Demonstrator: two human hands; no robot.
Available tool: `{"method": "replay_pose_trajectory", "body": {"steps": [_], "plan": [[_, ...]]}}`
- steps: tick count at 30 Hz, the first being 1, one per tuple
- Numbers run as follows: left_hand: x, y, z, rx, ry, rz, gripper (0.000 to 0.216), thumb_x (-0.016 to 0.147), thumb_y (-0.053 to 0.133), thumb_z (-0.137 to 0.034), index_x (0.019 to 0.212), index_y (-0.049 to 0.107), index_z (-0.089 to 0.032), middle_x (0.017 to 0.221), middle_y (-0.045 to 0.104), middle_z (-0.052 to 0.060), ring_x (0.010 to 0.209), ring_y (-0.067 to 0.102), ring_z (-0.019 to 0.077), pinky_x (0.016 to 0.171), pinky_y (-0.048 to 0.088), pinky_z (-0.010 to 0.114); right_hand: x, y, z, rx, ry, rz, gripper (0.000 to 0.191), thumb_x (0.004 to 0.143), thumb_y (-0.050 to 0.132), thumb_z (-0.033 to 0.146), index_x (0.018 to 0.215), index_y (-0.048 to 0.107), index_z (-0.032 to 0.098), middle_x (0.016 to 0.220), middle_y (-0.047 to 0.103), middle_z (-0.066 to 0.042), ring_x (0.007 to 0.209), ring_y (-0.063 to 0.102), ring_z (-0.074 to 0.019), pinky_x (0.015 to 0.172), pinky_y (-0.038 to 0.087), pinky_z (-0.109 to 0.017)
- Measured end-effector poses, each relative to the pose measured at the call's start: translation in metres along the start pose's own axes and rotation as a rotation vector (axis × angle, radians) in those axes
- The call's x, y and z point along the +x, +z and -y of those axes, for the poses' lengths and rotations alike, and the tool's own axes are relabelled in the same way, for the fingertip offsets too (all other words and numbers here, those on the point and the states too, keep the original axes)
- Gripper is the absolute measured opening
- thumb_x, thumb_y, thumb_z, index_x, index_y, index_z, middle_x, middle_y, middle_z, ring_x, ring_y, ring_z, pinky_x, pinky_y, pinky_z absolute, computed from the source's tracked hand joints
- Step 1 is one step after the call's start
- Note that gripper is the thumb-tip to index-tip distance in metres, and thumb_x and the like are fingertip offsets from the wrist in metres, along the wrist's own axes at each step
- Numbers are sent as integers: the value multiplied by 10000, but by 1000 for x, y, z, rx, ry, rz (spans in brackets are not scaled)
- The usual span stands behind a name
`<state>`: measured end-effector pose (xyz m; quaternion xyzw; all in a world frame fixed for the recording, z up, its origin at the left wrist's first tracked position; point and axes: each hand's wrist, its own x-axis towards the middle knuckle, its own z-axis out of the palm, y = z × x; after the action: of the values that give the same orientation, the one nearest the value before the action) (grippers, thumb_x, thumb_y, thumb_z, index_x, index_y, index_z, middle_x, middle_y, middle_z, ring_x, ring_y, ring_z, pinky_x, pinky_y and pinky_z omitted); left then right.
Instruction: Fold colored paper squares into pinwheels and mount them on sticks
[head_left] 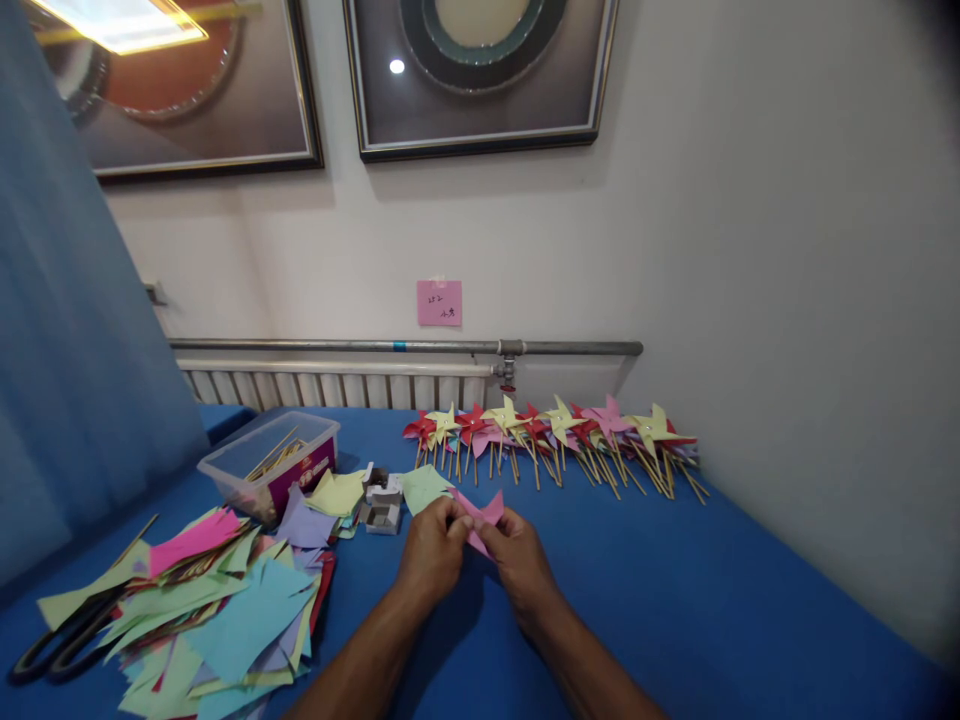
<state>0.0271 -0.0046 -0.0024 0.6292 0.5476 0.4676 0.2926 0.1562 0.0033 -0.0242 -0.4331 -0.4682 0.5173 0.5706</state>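
Note:
Between my two hands, above the blue tabletop, is a pink paper pinwheel [491, 508] with its points folded up. My left hand [435, 550] pinches it from the left, thumb against the paper near the middle. From the right, my right hand [521, 560] grips it between thumb and fingers. Whether a pin sits at its centre I cannot tell, as my thumbs cover it. Just behind my left hand lies a pale green paper sheet [425, 487]. Beside that stand small open white boxes [382, 515]; what they hold is too small to make out.
Finished pinwheels [559, 422] on sticks lie in a row at the back right. A clear plastic box [247, 455] with wooden sticks stands at left. Cut coloured papers [247, 620] form a pile in front of it, with black-handled scissors [71, 640] alongside. A blue curtain [67, 300] hangs left.

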Motion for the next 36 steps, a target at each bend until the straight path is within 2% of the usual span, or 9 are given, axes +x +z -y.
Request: {"method": "replay_pose_trajectory", "body": {"steps": [5,10,18,26,29,32,36], "plan": [[0,0,-1,-7,-1,-1,188,829,545,-260,656,515,-194,622,537,-31,616,481,131,615,327,252,-2,0,3,-34,-1,-7,207,669,740,368,732,683,179,657,670,7,633,570,-170,608,420,-262],[-1,0,-2,-23,0,-11,188,814,550,-268,646,522,-188,615,529,-30,613,478,130,609,325,249,-1,0,3,-4,0,14,275,666,768,400,783,696,162,681,674,4,637,564,-163,611,422,-259],[0,3,2,-103,-4,-15,183,814,556,-310,677,548,-189,633,554,-18,622,491,137,603,359,249,-3,0,-1,179,68,100,337,719,791,442,907,717,172,790,734,-29,700,645,-189,678,494,-289],[0,2,0,-60,2,-31,161,813,551,-264,669,541,-192,630,554,-20,616,495,137,606,355,251,-1,-3,-5,196,64,132,357,721,809,413,961,717,166,872,760,-56,787,688,-220,757,525,-325],[-1,1,-2,-24,6,-49,142,805,549,-231,669,546,-191,625,549,-25,612,492,133,611,346,251,5,-3,-12,158,42,116,396,675,823,425,950,720,158,851,762,-55,771,685,-222,743,520,-320],[-2,1,-3,-24,17,-65,134,791,559,-212,659,542,-191,620,543,-28,610,489,128,614,341,249,14,-4,-21,69,30,39,408,601,832,452,860,726,154,777,753,-52,704,662,-217,672,500,-305],[1,1,-2,-188,-29,-103,78,759,592,-233,700,579,-184,646,576,-20,620,513,130,611,366,244,21,-6,-29,50,33,10,417,585,815,459,862,731,158,786,759,-59,708,663,-223,657,497,-304]]}}
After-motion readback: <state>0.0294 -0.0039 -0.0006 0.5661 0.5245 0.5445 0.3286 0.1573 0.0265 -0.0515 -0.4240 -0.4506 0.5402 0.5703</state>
